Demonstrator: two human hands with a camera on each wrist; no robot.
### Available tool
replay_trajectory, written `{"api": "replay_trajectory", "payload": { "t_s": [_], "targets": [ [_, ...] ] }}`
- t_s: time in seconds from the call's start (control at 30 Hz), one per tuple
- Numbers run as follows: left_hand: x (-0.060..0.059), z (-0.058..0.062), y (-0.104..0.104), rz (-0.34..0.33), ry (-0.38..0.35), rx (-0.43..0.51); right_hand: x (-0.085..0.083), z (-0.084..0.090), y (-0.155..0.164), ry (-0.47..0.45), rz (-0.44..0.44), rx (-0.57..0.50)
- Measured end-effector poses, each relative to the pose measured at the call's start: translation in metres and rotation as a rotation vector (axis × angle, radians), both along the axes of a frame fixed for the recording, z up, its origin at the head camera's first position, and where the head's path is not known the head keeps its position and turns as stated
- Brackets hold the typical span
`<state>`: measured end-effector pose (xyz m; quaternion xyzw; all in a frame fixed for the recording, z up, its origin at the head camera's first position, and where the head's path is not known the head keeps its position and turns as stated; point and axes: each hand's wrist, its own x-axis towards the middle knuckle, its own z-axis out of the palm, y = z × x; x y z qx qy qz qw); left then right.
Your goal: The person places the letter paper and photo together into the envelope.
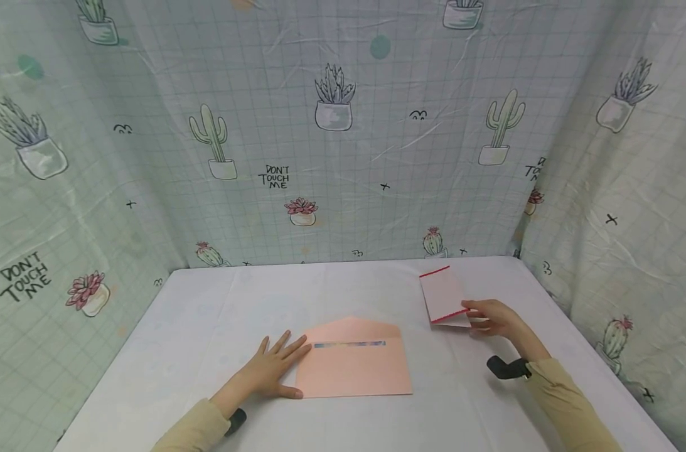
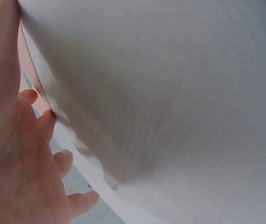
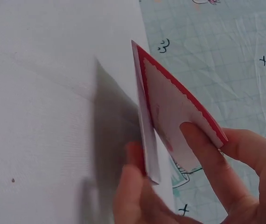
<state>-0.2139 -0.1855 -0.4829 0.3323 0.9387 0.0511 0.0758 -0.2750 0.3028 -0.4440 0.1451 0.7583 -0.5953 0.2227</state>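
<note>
The folded card (image 1: 444,295) with red edging sits pinched in my right hand (image 1: 492,317), up and right of the pink envelope (image 1: 354,367), whose long axis runs sideways under my flat, open left hand (image 1: 275,367) on the bench (image 1: 179,326).

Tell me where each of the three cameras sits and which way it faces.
Head: above, facing forward and down at the white table; both forearms, left hand flat on the pink envelope, right hand pinching the card.
Left wrist: skims the tabletop; palm and fingers at the envelope's edge.
Right wrist: faces the red-edged card; fingers pinch it.
Shared: card, head and right wrist.
</note>
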Motion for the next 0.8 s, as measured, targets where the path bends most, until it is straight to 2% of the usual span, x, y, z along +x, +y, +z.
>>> {"api": "replay_trajectory", "payload": {
  "t_s": [0.27,0.53,0.63,0.8],
  "targets": [
    [-0.0006,-0.0007,-0.0002,-0.003,-0.003,-0.004,0.0012,-0.0054,0.0001,0.041,0.036,-0.065],
    [-0.0004,0.0028,0.0006,0.002,0.002,-0.015,-0.0001,-0.0059,0.0051,0.118,0.104,-0.052],
    [-0.0007,0.0027,0.0006,0.000,0.003,-0.016,-0.0008,-0.0042,0.0048,0.127,0.093,-0.076],
    [-0.0006,0.0030,0.0011,-0.001,-0.006,-0.008,-0.0020,-0.0004,-0.0002,0.135,0.069,-0.054]
  ]
}}
